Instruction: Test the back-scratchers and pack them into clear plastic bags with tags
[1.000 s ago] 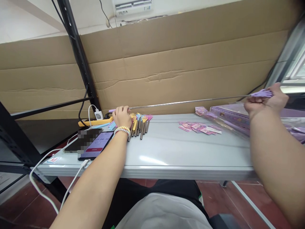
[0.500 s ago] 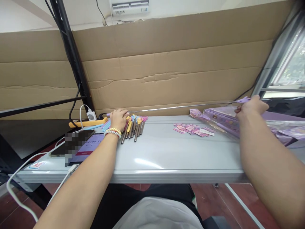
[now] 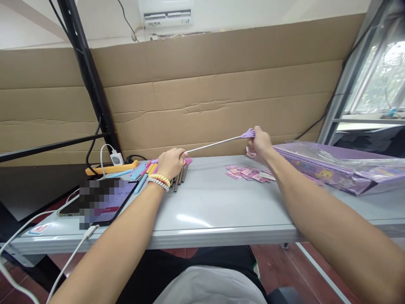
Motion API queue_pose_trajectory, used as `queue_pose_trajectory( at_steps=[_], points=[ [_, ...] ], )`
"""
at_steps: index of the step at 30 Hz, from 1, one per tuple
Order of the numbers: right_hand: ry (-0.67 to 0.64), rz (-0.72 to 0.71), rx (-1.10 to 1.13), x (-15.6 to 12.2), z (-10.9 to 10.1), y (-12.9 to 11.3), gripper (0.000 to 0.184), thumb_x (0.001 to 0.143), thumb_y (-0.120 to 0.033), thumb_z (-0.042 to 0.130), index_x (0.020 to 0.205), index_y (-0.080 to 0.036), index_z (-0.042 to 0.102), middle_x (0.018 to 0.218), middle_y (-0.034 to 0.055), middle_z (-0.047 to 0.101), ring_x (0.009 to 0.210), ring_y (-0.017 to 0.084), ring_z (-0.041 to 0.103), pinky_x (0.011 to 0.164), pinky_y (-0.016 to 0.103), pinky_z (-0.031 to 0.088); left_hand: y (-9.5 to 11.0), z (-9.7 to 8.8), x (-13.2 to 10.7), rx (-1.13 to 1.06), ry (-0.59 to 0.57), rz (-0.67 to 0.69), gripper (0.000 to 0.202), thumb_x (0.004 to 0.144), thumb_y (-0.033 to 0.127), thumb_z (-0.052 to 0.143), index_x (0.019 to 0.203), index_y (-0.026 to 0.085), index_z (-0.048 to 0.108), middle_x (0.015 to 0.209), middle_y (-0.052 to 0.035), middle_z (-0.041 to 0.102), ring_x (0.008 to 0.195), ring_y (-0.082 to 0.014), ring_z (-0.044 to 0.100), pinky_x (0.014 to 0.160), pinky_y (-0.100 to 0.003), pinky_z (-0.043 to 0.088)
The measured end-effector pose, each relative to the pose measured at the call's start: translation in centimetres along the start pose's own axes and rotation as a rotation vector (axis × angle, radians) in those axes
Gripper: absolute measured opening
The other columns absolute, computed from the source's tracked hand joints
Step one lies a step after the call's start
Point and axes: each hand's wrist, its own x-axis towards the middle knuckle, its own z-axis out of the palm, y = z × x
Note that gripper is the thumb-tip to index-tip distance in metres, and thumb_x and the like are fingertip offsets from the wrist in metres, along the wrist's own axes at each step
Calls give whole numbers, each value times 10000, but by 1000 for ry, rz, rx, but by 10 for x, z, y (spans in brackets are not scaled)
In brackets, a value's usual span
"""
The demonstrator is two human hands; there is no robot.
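Observation:
My left hand (image 3: 171, 162) is closed round the handle end of a thin telescopic metal rod (image 3: 213, 144). My right hand (image 3: 260, 143) pinches the rod's other end, which carries a small purple hand-shaped head (image 3: 247, 134). The rod slopes up from left to right above the grey table (image 3: 218, 202). Under and beside my left hand lies a heap of collapsed rods (image 3: 179, 175) with coloured grips in pink, blue and yellow.
Pink paper cards (image 3: 248, 172) lie scattered by my right hand. A purple box in clear wrap (image 3: 335, 171) sits at the right. Two phones (image 3: 104, 198) with white cables lie at the left, with a yellow power strip (image 3: 110, 168) behind. Cardboard lines the back wall.
My right hand has moved far to the left towards my left hand, and the rod between them is much shorter. The left hand has stayed by the heap.

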Motion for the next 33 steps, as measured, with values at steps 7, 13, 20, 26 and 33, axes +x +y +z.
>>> queue_pose_trajectory(
  at_steps=[7, 13, 20, 26, 33],
  points=[
    [-511, 13, -91, -42, 43, -3, 423, 1009, -407, 171, 734, -182, 401, 385, -29, 431, 262, 96, 318, 291, 189, 227, 19, -7, -2, 64, 55, -25, 233, 886, 285, 420, 864, 230, 645, 929, -36, 695, 915, -210, 619, 693, -326, 365],
    [-758, -23, -317, -61, 57, 4, 368, 1011, -403, 210, 824, -164, 419, 451, -14, 514, 308, 90, 395, 342, 177, 286, 36, -1, -8, 121, -29, -8, 326, 927, 345, 329, 898, 210, 624, 883, -65, 679, 832, -226, 623, 655, -335, 364],
    [-758, -134, -445, -66, 53, 0, 298, 995, -390, 321, 816, -168, 405, 532, -26, 551, 376, 76, 458, 403, 174, 336, 21, 2, -6, 27, -40, 64, 275, 913, 343, 388, 912, 220, 634, 898, -42, 682, 869, -217, 608, 679, -336, 380],
    [-806, -183, -503, -57, 39, -3, 181, 935, -253, 446, 805, -146, 511, 556, -29, 541, 387, 61, 443, 388, 169, 331, 19, 3, -4, 8, -13, 70, 273, 888, 328, 431, 968, 198, 658, 983, -61, 689, 956, -244, 578, 768, -359, 404],
    [-749, -196, -262, -46, 34, 12, 189, 816, -306, 612, 818, -151, 503, 588, 1, 556, 482, 116, 549, 356, 171, 386, 11, 4, -3, -77, -26, 35, 295, 891, 233, 368, 819, 185, 650, 882, -68, 666, 878, -213, 578, 767, -337, 419]
  ],
)
